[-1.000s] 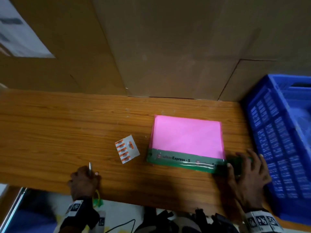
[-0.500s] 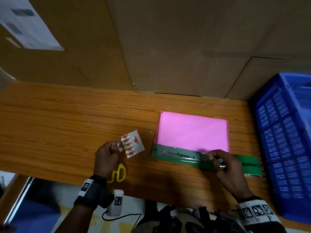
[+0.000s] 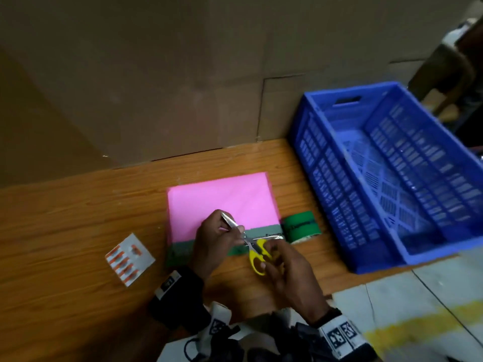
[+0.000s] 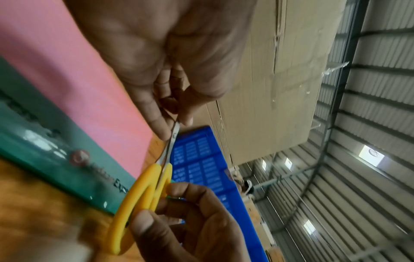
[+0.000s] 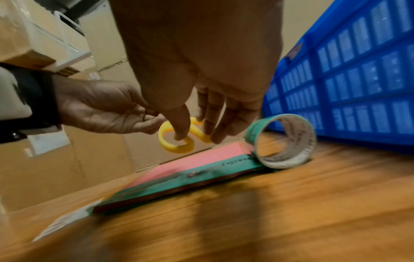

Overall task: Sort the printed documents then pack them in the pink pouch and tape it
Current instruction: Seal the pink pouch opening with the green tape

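The pink pouch [image 3: 222, 197] [image 4: 56, 53] [image 5: 197, 157] lies flat on the wooden table [image 3: 65, 231]. A green printed tape strip [image 3: 264, 232] [image 4: 44, 150] [image 5: 179, 182] runs along its near edge. The strip leads to the tape roll [image 3: 300, 224] [image 5: 282, 162], standing on edge at the pouch's right corner. Above that strip my left hand [image 3: 235, 228] [image 4: 172, 120] [image 5: 152, 118] pinches the blades of the yellow-handled scissors [image 3: 254, 250] [image 4: 143, 191] [image 5: 179, 148]. My right hand [image 3: 271, 253] [image 4: 179, 203] [image 5: 197, 134] holds the handles, thumb through one loop. The documents are not visible.
A blue slotted crate [image 3: 392, 165] stands right of the pouch, close to the tape roll. A blister pack of orange pills [image 3: 129, 258] lies to the pouch's left. Cardboard sheets [image 3: 183, 74] wall the table's far side. The table's near edge runs just below my wrists.
My left hand carried the scissors from the table's near edge to above the pouch. My right hand let go of the tape and took the handles. The roll now rests beside the pouch.
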### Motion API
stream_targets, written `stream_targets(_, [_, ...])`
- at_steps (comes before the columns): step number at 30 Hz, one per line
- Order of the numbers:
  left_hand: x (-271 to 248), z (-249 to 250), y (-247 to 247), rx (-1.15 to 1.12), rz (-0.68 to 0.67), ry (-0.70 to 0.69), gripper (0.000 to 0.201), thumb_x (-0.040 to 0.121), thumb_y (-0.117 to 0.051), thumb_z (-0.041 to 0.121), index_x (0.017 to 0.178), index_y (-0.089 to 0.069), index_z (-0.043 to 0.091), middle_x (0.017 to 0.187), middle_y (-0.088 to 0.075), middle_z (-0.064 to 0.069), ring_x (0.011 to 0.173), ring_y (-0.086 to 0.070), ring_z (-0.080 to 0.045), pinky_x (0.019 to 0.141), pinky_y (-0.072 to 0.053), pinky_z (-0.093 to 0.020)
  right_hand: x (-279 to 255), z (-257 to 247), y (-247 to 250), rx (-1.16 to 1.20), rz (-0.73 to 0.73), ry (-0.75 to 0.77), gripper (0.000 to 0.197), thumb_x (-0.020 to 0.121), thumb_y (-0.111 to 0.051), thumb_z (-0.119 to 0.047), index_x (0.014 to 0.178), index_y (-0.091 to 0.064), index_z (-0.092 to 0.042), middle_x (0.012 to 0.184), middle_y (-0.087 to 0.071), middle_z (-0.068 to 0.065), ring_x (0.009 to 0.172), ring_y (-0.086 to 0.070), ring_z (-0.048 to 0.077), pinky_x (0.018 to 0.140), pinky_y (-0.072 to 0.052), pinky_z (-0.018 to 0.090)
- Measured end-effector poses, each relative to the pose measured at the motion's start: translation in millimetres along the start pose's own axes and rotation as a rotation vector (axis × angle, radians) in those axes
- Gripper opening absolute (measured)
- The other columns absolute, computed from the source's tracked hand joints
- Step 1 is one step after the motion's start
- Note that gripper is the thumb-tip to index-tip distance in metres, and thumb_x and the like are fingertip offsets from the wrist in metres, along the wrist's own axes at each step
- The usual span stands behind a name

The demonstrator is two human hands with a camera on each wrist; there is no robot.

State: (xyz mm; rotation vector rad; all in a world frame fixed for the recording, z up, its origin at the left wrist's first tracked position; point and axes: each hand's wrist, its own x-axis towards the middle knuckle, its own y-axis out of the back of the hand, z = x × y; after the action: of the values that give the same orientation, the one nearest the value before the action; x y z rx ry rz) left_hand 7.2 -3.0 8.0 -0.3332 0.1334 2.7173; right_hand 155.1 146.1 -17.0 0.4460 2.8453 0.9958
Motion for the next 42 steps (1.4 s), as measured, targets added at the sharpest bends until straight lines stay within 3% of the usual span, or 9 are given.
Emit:
stream_targets(5, [9.9, 2.0, -48.6, -0.015, -0.267, 0.046, 0.017, 0.081, -0.069, 0.0, 0.08, -0.058, 0.013, 0.076, -0.058, -0.01, 0.076, -0.068, -0.025, 0.071, -0.06, -0.04, -16.1, 20.9, 21.2, -0.382, 0.074, -0.161, 0.035, 0.081, -0.062, -0.057, 0.107, -0.062, -0.033, 0.083, -0.072, -0.004, 0.078, -0.068, 0.023, 0.064, -0.047, 0.033])
stream_targets(8, [31.2, 17.6, -68.6, -0.046, -0.477, -0.013, 0.012, 0.092, -0.054, 0.019, 0.096, -0.059, 0.009, 0.082, -0.059, -0.011, 0.079, -0.06, -0.018, 0.077, -0.055, -0.032, -6.3, 23.3, 35.8, -0.182, 0.179, -0.232, 0.034, 0.085, -0.057, -0.06, 0.096, -0.055, -0.028, 0.071, -0.065, -0.006, 0.068, -0.063, 0.017, 0.057, -0.042, 0.032])
stream_targets(12, [84.5, 15.6, -89.3, 0.523, -0.557, -0.153, 0.047, 0.087, -0.044, -0.006, 0.132, -0.052, 0.006, 0.116, -0.062, -0.013, 0.111, -0.057, -0.024, 0.091, -0.042, -0.018, 33.8, 24.5, 62.2, 0.143, 0.415, -0.257, 0.025, 0.088, -0.061, -0.047, 0.1, -0.058, -0.026, 0.077, -0.068, -0.006, 0.067, -0.063, 0.01, 0.066, -0.053, 0.039])
stream_targets(16, [88.6, -20.8, -112.4, 1.126, -0.786, -0.406, 0.064, 0.078, -0.059, 0.037, 0.14, -0.045, 0.025, 0.14, -0.05, -0.004, 0.134, -0.043, -0.023, 0.116, -0.027, -0.05, 80.0, 31.7, 64.6, -0.095, 0.401, -0.169, 0.025, 0.092, -0.051, -0.05, 0.095, -0.054, -0.025, 0.08, -0.068, 0.004, 0.078, -0.066, 0.029, 0.073, -0.052, 0.043])
stream_targets(18, [92.8, -32.0, -114.4, 1.295, -0.789, -0.407, 0.069, 0.081, -0.062, 0.049, 0.142, -0.041, 0.027, 0.143, -0.045, -0.002, 0.137, -0.034, -0.022, 0.115, -0.012, -0.058, 94.5, 31.7, 57.8, -0.249, 0.3, -0.147, 0.028, 0.096, -0.051, -0.045, 0.097, -0.054, -0.018, 0.082, -0.068, 0.013, 0.081, -0.065, 0.039, 0.076, -0.048, 0.046])
stream_targets(22, [101.6, -30.0, -110.2, 1.482, -0.795, -0.504, 0.073, 0.083, -0.057, 0.058, 0.144, -0.033, 0.026, 0.155, -0.03, -0.002, 0.141, -0.024, -0.022, 0.109, -0.012, -0.063, 106.2, 33.3, 42.2, -0.325, 0.1, -0.194, 0.038, 0.099, -0.043, -0.045, 0.112, -0.052, -0.011, 0.091, -0.071, 0.019, 0.085, -0.064, 0.046, 0.072, -0.043, 0.045])
stream_targets(29, [116.5, -28.2, -72.8, 1.315, -0.855, -0.351, 0.046, 0.073, -0.071, 0.064, 0.106, -0.064, 0.032, 0.139, -0.047, 0.006, 0.139, -0.025, -0.015, 0.11, -0.007, -0.058, 116.6, 37.1, 23.9, -0.319, -0.003, -0.211, 0.033, 0.101, -0.043, -0.048, 0.108, -0.045, -0.017, 0.095, -0.071, 0.014, 0.09, -0.066, 0.042, 0.07, -0.045, 0.044])
stream_targets(32, [120.5, -24.0, -62.4, 1.302, -0.899, -0.311, 0.035, 0.075, -0.07, 0.063, 0.083, -0.058, 0.032, 0.127, -0.053, 0.005, 0.133, -0.027, -0.014, 0.105, -0.009, -0.057, 127.1, 41.5, 25.8, -0.295, -0.127, -0.181, 0.035, 0.101, -0.045, -0.05, 0.112, -0.044, -0.017, 0.095, -0.07, 0.016, 0.093, -0.065, 0.041, 0.071, -0.045, 0.043])
stream_targets(42, [131.1, -27.2, -51.7, 1.186, -0.9, -0.262, 0.037, 0.074, -0.068, 0.067, 0.092, -0.06, 0.036, 0.097, -0.053, 0.008, 0.11, -0.037, -0.014, 0.096, -0.018, -0.045, 148.0, 45.0, 40.3, -0.331, -0.264, -0.171, 0.033, 0.099, -0.049, -0.05, 0.11, -0.042, -0.02, 0.098, -0.069, 0.018, 0.094, -0.064, 0.041, 0.069, -0.043, 0.039])
